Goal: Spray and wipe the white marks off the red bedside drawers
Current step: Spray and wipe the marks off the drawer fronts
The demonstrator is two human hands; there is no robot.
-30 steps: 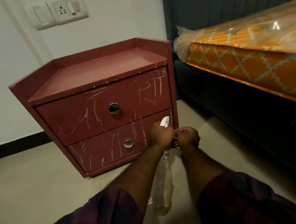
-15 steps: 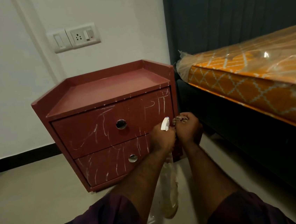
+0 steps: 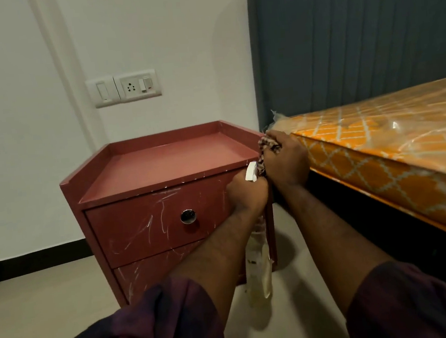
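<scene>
The red bedside drawers (image 3: 150,226) stand on the floor against the white wall, with white scribbles across both drawer fronts. My left hand (image 3: 248,193) grips the neck of a clear spray bottle (image 3: 258,269), whose body hangs down below my wrist while its white nozzle (image 3: 251,172) sticks up. My right hand (image 3: 286,162) grips a patterned dark cloth (image 3: 266,147) at the cabinet's upper right corner, touching the left hand. The right part of both drawer fronts is hidden behind my arms.
A bed with an orange patterned mattress (image 3: 379,152) in clear plastic stands close on the right, with a grey padded headboard (image 3: 354,39) behind it. A switch and socket plate (image 3: 125,87) is on the wall above the cabinet. Beige tiled floor (image 3: 38,312) lies on the left.
Both hands have risen together with the bottle and cloth, from the lower drawer's right edge to the cabinet's top right corner. The view has tilted upward.
</scene>
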